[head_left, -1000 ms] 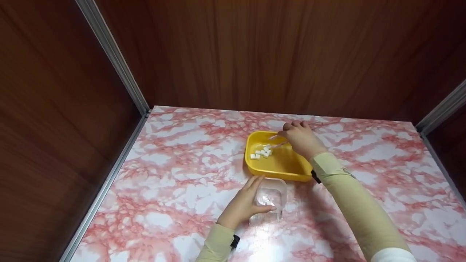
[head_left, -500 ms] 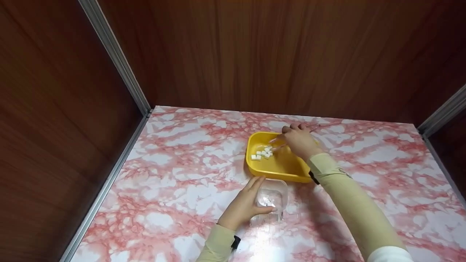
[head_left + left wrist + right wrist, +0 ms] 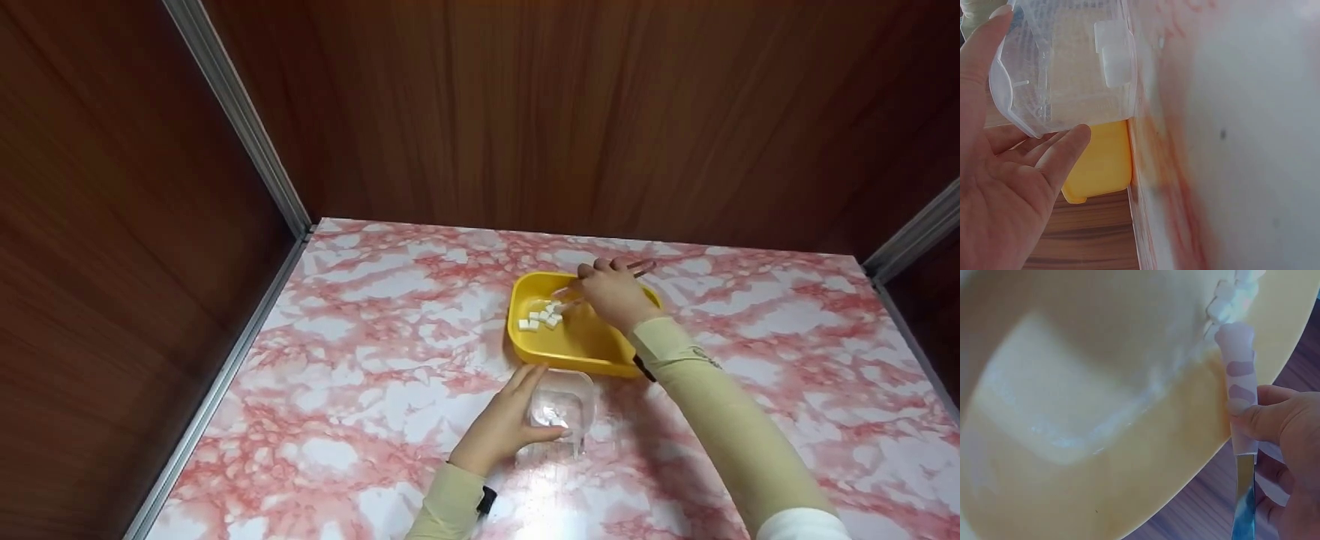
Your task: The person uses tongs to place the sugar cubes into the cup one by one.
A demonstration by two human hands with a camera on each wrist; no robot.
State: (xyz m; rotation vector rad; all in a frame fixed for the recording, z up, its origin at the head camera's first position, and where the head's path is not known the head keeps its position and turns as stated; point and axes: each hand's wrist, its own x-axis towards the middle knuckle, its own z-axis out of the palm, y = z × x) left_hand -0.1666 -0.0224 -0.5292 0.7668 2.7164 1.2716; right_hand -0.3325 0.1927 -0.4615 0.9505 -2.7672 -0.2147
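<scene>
My left hand (image 3: 501,421) holds a small clear plastic container (image 3: 582,384) between thumb and fingers, on the table just in front of a yellow basin (image 3: 555,358). White bits show inside the container, also as white cubes (image 3: 1116,59) through its wall. Over the basin's right part, my right hand (image 3: 616,298) pinches tongs (image 3: 1239,363) with pale pink, paw-shaped tips and a metal arm. Those tips reach down toward several white cubes (image 3: 534,318) at the basin's left side. Whether a cube sits between the tips cannot be seen.
The table (image 3: 360,360) has a red and white marbled top. A brown wood-patterned panel (image 3: 487,120) rises behind it, with further panels at left and right framed by metal rails (image 3: 247,120).
My right hand has shifted slightly, and the rear ends of the tongs show more behind it now. The left hand and the clear container have stayed in place.
</scene>
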